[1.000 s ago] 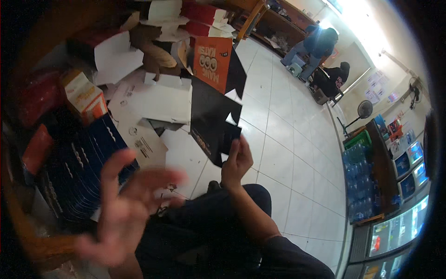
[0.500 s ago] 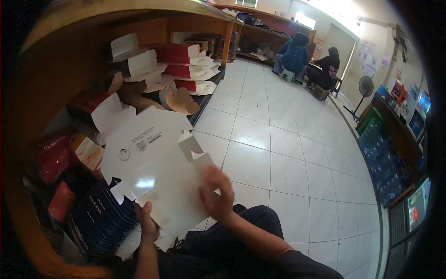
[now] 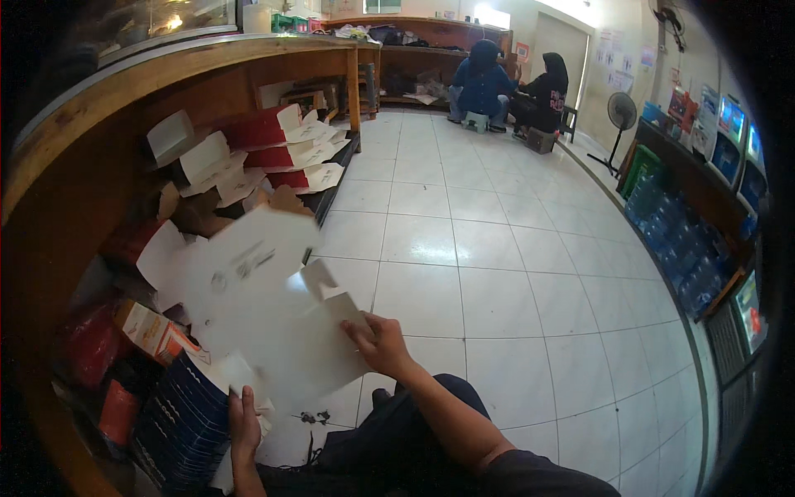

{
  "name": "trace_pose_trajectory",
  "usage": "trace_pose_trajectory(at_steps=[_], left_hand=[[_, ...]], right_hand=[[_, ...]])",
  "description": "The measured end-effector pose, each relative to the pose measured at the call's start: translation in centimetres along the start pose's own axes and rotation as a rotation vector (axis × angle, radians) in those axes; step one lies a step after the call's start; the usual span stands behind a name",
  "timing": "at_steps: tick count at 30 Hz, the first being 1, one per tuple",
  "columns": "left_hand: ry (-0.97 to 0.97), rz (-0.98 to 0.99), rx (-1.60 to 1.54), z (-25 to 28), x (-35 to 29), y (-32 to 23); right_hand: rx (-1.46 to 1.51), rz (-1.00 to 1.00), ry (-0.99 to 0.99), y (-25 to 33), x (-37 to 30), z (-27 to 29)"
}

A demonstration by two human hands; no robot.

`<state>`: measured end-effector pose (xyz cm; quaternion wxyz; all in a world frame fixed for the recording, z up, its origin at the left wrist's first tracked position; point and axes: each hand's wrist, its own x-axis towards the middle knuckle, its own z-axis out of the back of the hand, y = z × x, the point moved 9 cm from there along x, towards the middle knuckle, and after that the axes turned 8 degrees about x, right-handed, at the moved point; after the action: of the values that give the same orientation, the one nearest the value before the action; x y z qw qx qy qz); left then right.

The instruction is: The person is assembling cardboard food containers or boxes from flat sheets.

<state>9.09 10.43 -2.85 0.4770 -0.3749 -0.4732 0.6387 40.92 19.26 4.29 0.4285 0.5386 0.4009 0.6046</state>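
A flat white cardboard box blank [image 3: 273, 306] with notched flaps and faint dark print lies tilted across my lap, slightly blurred. My right hand [image 3: 381, 346] pinches the folded side flap at its right edge. My left hand [image 3: 244, 422] is closed at the lower left corner flap, beside a pile of dark blue folded cartons [image 3: 182, 418]. Part of the left fingers is hidden behind the card.
Red and white open boxes [image 3: 273, 137] sit on the low shelf under the wooden counter [image 3: 298, 60]. An orange and white carton [image 3: 153, 331] stands near the blue pile. Two people [image 3: 480, 79] sit at the back. A fan [image 3: 621, 116] and blue water bottles [image 3: 675, 240] line the right.
My right hand has gone from hovering blurred over the right edge to gripping the flap there. The blank has shifted a little left, and the whole view has tilted up toward the room.
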Motion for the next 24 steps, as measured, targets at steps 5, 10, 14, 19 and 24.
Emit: trace_pose_trajectory(at_steps=[5, 10, 14, 19, 24], left_hand=[[-0.427, -0.419, 0.663, -0.1, -4.5, -8.2], [-0.087, -0.643, 0.200, -3.5, -6.9, -9.1], [-0.338, -0.863, 0.111, -1.3, -9.0, -8.6], [0.228, 0.147, -1.239, -1.7, -4.3, -0.7], [0.192, 0.115, -0.984, -1.4, -4.1, -0.7]], right_hand=[[0.040, 0.172, -0.050, 3.3, -2.8, -2.3], [-0.051, 0.418, 0.084, 7.3, -7.6, -6.9], [-0.046, 0.650, 0.600, 8.2, -10.6, -11.6], [-0.218, 0.978, 0.524, 8.3, -12.2, -13.7], [-0.112, 0.977, 0.425, 8.7, -12.4, -12.3]])
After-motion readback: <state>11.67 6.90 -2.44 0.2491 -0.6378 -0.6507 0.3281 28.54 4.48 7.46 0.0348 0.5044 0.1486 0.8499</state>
